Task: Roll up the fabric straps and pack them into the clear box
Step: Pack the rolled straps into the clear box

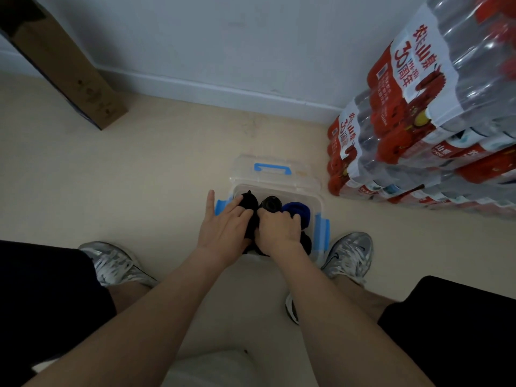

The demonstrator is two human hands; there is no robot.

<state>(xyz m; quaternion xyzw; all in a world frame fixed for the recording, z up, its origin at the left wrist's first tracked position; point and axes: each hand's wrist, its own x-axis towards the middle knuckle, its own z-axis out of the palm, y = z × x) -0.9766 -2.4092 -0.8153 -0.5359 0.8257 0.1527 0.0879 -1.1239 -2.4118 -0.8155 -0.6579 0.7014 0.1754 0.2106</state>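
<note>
A clear box [317, 203] with blue latches sits on the floor between my feet. Its lid [272, 170] with a blue handle leans behind it. Inside lie rolled straps: a black roll [271, 203] in the middle, a blue roll [297, 210] to the right and a black strap [250, 202] on the left. My left hand [224, 230] presses straight fingers onto the left black strap, with the little finger sticking out over the box's edge. My right hand [277, 229] has its fingers curled around dark strap fabric in the box's near part.
Stacked shrink-wrapped packs of bottled water [424, 115] stand close on the right. A long cardboard carton [64, 65] leans against the wall at the back left. My two grey sneakers [114, 263] flank the box on the beige floor.
</note>
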